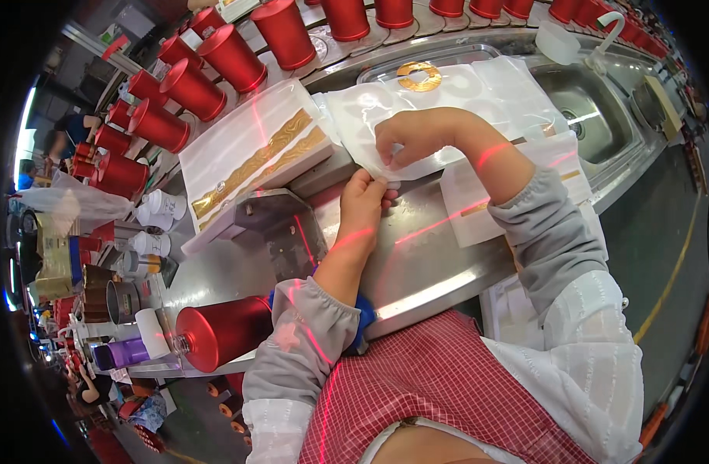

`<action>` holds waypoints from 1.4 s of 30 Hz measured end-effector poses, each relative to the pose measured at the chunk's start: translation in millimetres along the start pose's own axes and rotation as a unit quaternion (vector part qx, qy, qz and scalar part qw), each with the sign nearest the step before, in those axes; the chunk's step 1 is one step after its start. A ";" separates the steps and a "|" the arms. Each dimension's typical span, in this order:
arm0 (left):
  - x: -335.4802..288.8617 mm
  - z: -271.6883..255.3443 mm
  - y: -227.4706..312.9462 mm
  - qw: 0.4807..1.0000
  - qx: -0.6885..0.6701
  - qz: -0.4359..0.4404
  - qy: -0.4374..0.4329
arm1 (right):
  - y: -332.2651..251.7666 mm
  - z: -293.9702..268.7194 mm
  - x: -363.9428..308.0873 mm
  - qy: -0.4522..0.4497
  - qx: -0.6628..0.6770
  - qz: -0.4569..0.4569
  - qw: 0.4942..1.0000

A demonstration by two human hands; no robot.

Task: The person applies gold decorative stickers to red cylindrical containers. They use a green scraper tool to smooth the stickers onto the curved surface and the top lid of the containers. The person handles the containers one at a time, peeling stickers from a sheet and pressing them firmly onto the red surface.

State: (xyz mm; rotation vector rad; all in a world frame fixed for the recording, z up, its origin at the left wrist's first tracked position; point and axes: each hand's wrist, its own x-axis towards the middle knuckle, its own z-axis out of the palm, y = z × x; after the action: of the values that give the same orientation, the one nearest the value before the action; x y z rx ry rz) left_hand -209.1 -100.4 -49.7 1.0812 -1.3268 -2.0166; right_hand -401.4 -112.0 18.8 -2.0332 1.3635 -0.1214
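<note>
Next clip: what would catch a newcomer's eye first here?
Rows of glossy red cans arc across the top and left of the steel bench. At centre, the left hand and right hand pinch a translucent white sheet bearing a gold ring. To its left lies a white sheet with gold strips.

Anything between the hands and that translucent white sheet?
Nothing visible. Both the left hand and the right hand already touch the translucent white sheet at its near edge, above the steel worktop.

glossy plastic sheet (455, 116), brushed steel table (424, 263)
</note>
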 end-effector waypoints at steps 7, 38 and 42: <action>-1.9 3.4 6.5 1.000 0.009 -0.016 0.011 | -0.5 6.0 3.4 0.030 -0.010 -0.004 1.000; -0.2 1.7 2.3 0.994 0.090 -0.028 0.056 | 133.7 -79.6 -27.3 0.251 -0.111 0.289 0.917; -0.9 1.3 2.2 0.995 0.079 -0.016 0.054 | 94.1 -99.7 -64.8 0.357 -0.045 0.239 0.902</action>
State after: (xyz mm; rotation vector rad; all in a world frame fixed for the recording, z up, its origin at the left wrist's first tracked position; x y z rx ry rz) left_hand -209.8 -100.0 -47.1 1.2707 -1.4411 -1.8713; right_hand -546.9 -125.8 59.2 -1.7123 2.3191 -0.6410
